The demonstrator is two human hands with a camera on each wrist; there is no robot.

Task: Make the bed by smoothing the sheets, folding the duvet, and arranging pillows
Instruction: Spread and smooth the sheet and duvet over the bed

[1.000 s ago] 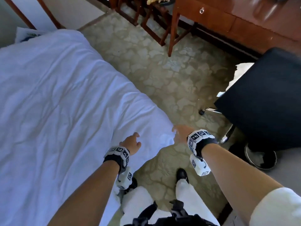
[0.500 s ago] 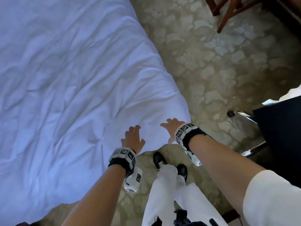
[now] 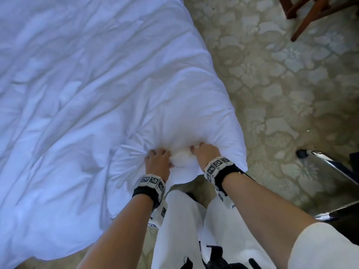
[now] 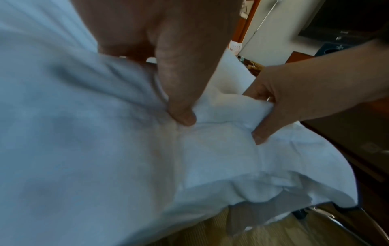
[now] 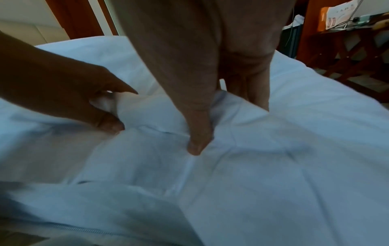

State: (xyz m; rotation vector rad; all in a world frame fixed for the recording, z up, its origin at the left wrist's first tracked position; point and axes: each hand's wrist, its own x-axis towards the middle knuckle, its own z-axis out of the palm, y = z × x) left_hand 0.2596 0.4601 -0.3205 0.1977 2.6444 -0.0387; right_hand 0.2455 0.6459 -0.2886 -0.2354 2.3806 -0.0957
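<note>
- Head view: looking down at a bed covered by a wrinkled white duvet point(image 3: 81, 90), which fills the left and centre of the picture. Its near corner hangs over the edge of the bed toward the person's legs in white trousers point(image 3: 180, 226).
- Head view: the left hand point(image 3: 157, 162) and the right hand point(image 3: 206, 155) sit side by side near that corner, close together but not touching. Both have their fingers curled down into the cloth, each gripping a bunch of it, with creases fanning out from the grips and a small puff of fabric raised between them.
- Head view: each wrist wears a black band with black-and-white square markers. To the right lies a patterned beige carpet point(image 3: 281, 84), with dark wooden furniture legs point(image 3: 308, 18) at the top right and a chrome chair leg point(image 3: 326, 164) at the right edge.
- Left wrist view: the left hand point(image 4: 166, 55) pinches the duvet point(image 4: 84, 158) between thumb and fingers; the right hand point(image 4: 280, 99) just beside it holds a fold the same way. The picture is blurred.
- Right wrist view: the right hand point(image 5: 210, 79) presses its thumb and fingers into the duvet point(image 5: 263, 174), squeezing a ridge of cloth; the left hand point(image 5: 69, 96) at the left grips a fold. A wooden stand point(image 5: 341, 55) is behind.
</note>
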